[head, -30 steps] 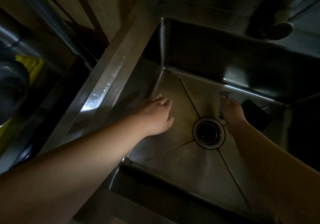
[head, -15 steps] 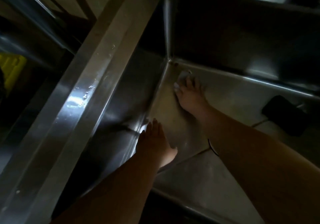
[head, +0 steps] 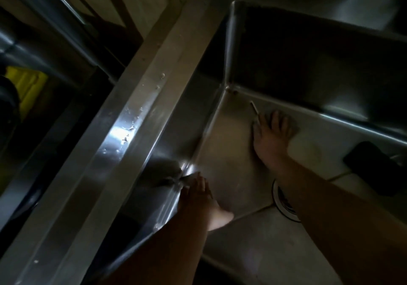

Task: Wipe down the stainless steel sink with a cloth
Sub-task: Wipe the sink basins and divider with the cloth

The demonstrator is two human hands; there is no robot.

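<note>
**Sink basin, both hands flat on the steel**

Sink (head: 220, 148) of brushed stainless steel fills the middle and right of the head view, seen from above in dim light. Its floor is pale and creased by shallow fold lines that run toward the drain (head: 284, 205), of which only a curved edge shows beside the right forearm. The far wall is dark; the left wall carries a bright glare streak low down.

Right hand (head: 269, 135) lies palm down on the basin floor near the far left corner, fingers straight and spread, gripping nothing. Whether a cloth lies under it cannot be told; none is plainly visible. Left hand (head: 199, 198) rests at the foot of the left wall, fingers extended and together, thumb out to the side, also holding nothing.

A dark rectangular object (head: 374, 170), too shadowed to identify, lies on the floor by the right edge of the frame, well apart from both hands.

Left of the basin runs a broad steel rim (head: 123, 130) dotted with water drops and one bright reflection. Beyond it, in the shadowed room, something yellow (head: 26, 86) shows near the left edge.
</note>
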